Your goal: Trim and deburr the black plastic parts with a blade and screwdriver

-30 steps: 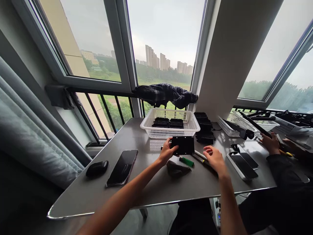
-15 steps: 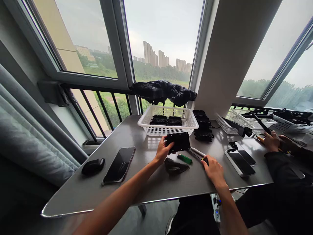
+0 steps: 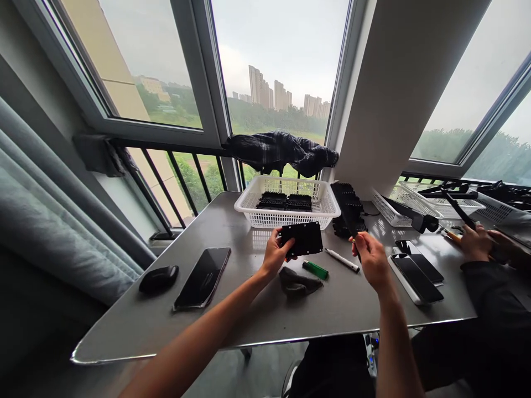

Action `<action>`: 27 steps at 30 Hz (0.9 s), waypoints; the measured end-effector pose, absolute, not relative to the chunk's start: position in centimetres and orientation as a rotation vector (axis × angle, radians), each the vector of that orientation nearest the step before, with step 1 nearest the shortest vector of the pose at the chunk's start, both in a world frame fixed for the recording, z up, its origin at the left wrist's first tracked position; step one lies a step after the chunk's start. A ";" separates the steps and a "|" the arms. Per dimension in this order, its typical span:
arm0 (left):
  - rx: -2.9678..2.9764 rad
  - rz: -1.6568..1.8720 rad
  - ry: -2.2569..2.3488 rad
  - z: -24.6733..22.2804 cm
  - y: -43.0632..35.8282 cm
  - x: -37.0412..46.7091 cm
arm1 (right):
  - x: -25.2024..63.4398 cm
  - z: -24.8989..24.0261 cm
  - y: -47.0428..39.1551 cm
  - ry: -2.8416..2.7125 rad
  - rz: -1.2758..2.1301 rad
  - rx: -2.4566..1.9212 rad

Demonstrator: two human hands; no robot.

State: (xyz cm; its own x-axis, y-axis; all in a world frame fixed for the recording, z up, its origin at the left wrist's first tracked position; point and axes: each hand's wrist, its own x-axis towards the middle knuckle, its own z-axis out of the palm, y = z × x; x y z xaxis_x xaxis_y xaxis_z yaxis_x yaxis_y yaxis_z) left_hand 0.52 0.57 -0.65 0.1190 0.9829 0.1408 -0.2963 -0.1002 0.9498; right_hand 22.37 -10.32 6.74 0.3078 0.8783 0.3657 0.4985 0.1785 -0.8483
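Note:
My left hand (image 3: 274, 254) grips a flat black rectangular part (image 3: 302, 239) by its left end, thumb on top, above the table (image 3: 249, 298). To the right, my right hand (image 3: 370, 257) is raised and closed around a slim dark tool (image 3: 348, 213) that points up and to the left; its tip blends into the black parts behind. Between the hands, a white pen (image 3: 342, 260) and a green lighter (image 3: 316, 270) lie on the table. A crumpled dark cloth (image 3: 299, 283) rests just below the lighter.
A white basket (image 3: 286, 220) holds black parts, with more black parts (image 3: 352, 204) stacked beside it. A mouse (image 3: 159, 279) and a phone (image 3: 203, 278) lie left; more phones (image 3: 417, 276) lie right. Another person's hands (image 3: 477, 242) work at the far right.
My right hand has risen from the table, and the tool in it now points upward instead of lying beside the pen. My left hand still holds the black part.

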 end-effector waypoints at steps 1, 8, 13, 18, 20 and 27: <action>1.139 1.320 0.835 -0.7 0.6 0.5 | 21.9 7.4 -9.7 -1.357 0.408 -1.538; 1.167 1.322 0.847 -0.7 0.6 0.5 | 18.7 6.6 -8.8 -1.362 0.448 -1.682; 1.196 1.304 0.850 -0.9 0.3 0.9 | 18.1 3.8 -9.1 -1.318 0.429 -1.792; 1.227 1.297 0.834 -1.1 -0.1 1.3 | 17.7 2.2 -8.6 -1.338 0.315 -1.969; 1.248 1.290 0.829 -1.1 -0.2 1.4 | 17.3 1.8 -8.4 -1.365 0.278 -1.998; 1.205 1.300 0.885 -1.3 -0.2 1.3 | 19.1 0.9 -8.0 -1.275 0.248 -1.973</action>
